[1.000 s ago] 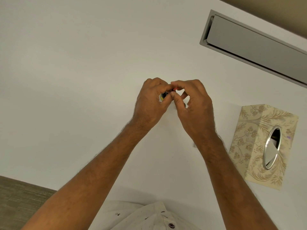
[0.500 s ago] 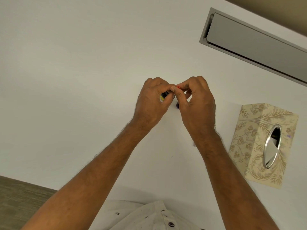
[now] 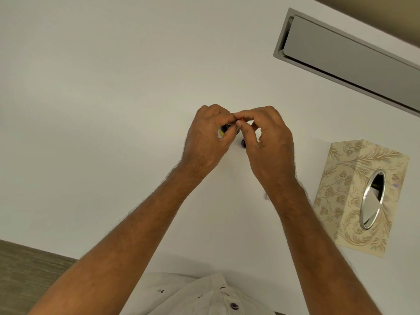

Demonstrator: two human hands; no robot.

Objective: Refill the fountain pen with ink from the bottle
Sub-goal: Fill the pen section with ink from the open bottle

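Note:
My left hand (image 3: 208, 138) is wrapped around a small dark ink bottle (image 3: 223, 129) with a yellow and white label, mostly hidden by the fingers. My right hand (image 3: 268, 142) meets it from the right, thumb and forefinger pinched on a small red part (image 3: 242, 119) at the bottle's top. A small dark round piece (image 3: 243, 143), perhaps a cap, lies on the white table (image 3: 113, 98) just below the pinch. The fountain pen is not visible.
A patterned beige tissue box (image 3: 354, 196) with an oval metal opening stands at the right. A long grey recessed cable tray (image 3: 350, 57) runs along the table's far right. A small pale scrap (image 3: 266, 196) lies beside my right forearm.
My right hand has lifted its fingers slightly, which uncovers the dark round piece on the table below. The left hand holds still.

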